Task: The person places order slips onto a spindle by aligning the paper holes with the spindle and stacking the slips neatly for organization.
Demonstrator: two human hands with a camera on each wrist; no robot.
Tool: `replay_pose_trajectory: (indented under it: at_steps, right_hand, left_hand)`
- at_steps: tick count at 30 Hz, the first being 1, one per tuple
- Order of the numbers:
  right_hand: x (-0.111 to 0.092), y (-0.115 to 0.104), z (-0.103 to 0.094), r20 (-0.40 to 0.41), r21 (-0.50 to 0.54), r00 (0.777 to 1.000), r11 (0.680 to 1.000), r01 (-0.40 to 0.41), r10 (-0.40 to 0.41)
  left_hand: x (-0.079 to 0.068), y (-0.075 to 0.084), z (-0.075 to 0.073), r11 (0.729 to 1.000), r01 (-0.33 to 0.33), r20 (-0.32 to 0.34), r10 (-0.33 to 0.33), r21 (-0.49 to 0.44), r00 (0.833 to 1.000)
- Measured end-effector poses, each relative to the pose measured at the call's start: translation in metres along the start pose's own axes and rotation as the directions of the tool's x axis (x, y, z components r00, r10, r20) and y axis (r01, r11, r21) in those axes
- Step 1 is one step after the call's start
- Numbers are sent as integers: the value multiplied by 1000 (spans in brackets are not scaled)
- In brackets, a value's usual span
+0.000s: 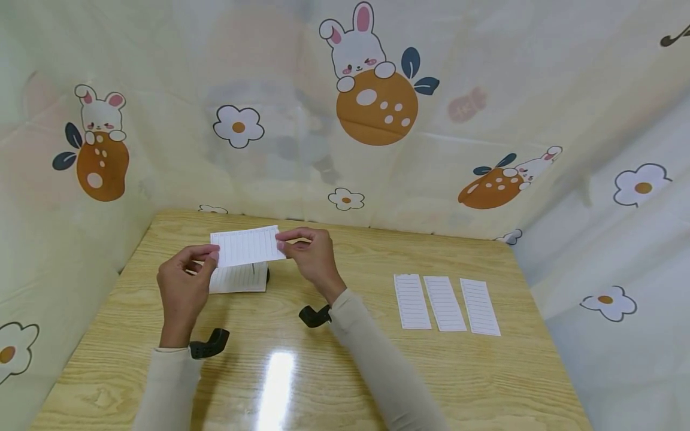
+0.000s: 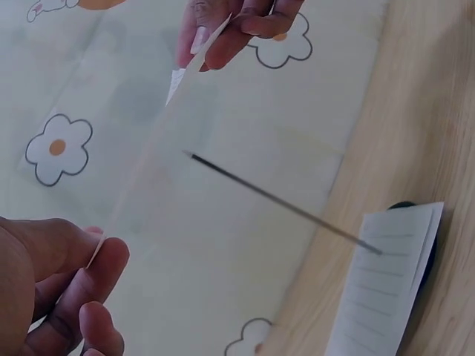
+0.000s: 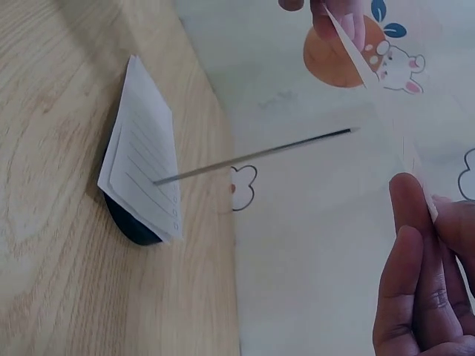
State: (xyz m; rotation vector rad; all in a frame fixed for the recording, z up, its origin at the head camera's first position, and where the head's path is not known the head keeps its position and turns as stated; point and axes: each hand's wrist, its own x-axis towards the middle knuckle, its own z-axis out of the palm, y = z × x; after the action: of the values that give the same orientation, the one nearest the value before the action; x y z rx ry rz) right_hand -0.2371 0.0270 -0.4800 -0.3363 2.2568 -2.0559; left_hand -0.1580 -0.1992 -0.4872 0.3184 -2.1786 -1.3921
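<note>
A white ruled paper slip (image 1: 248, 246) is stretched between both hands, level in the air. My left hand (image 1: 185, 275) pinches its left end between thumb and fingers, while the right hand (image 1: 312, 257) pinches the opposite end. Beneath it stands a bill spike with a thin metal rod (image 2: 282, 200) rising to a sharp tip. More ruled slips (image 3: 141, 148) are pierced on that rod and lie over its dark round base (image 3: 133, 230), which is mostly hidden. In both wrist views the held slip appears nearly edge-on, apart from the tip.
On the right of the wooden table (image 1: 345, 371), three ruled slips lie side by side: a left slip (image 1: 412, 302), a middle slip (image 1: 444, 303) and a right slip (image 1: 480, 306). A printed curtain (image 1: 291, 173) hangs behind the table and along its sides.
</note>
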Motion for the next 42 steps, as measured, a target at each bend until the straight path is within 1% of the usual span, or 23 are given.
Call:
replay_pose_trajectory:
  at_steps: [8, 18, 26, 29, 34, 37, 42]
  right_hand:
    - [2, 3, 15, 3, 15, 1000, 1000, -3, 3]
    - [4, 4, 29, 8, 34, 1000, 999, -31, 30]
    - [4, 9, 34, 10, 9, 999, 999, -42, 42]
    - [4, 9, 36, 11, 0, 999, 999, -33, 33]
    - [4, 6, 37, 13, 14, 1000, 1000, -5, 5]
    - [4, 5, 38, 17, 17, 1000, 1000, -16, 16]
    - [4, 9, 41, 13, 12, 999, 999, -45, 45]
  left_hand:
    - [4, -6, -7, 999, 47, -15, -47, 19, 999]
    - [8, -15, -15, 998, 58, -46, -58, 11, 997]
    - [8, -21, -16, 995, 100, -41, -100, 11, 994]
    - [9, -22, -16, 995, 95, -49, -94, 17, 994]
    - [11, -22, -19, 997, 79, -66, -78, 15, 995]
    - [10, -22, -19, 996, 91, -65, -90, 12, 994]
    - [10, -28, -18, 993, 118, -58, -118, 7, 991]
